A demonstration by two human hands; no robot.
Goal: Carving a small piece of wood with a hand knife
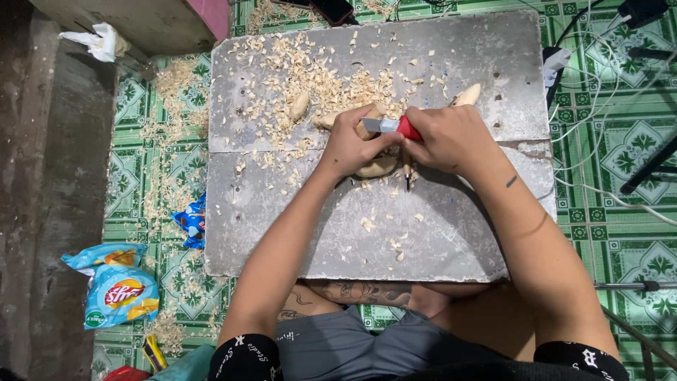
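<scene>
While you sit over the grey board (451, 233) on the tiled floor (620, 219), the head view shows a carving job well under way rather than just begun. Your left hand (350, 147) is wrapped around a pale wooden piece (376, 166), fingers closed tight on it, pinning it near the middle of the board. Your right hand (451, 136) is clamped on a red-handled knife (392, 126), its short blade pointing left and lying across the top of the wood, right against your left thumb.

What is done, as far as can be judged: a lot of stock has come off. Wood shavings (317, 77) lie thick over the far half of the board and spill onto the floor at its left edge. Two small shaped wooden bits lie apart, one (299, 106) among the shavings and another (467, 94) near the far right, possibly finished pieces, though the view is too coarse to be sure. A pencil (407, 171) lies just beside your right hand.

What is left: the piece in your grip is mostly hidden by your fingers, so its shape cannot be read; with the blade on it, I judge the cutting is unfinished. Snack bags (116, 286) lie well apart at the left.
</scene>
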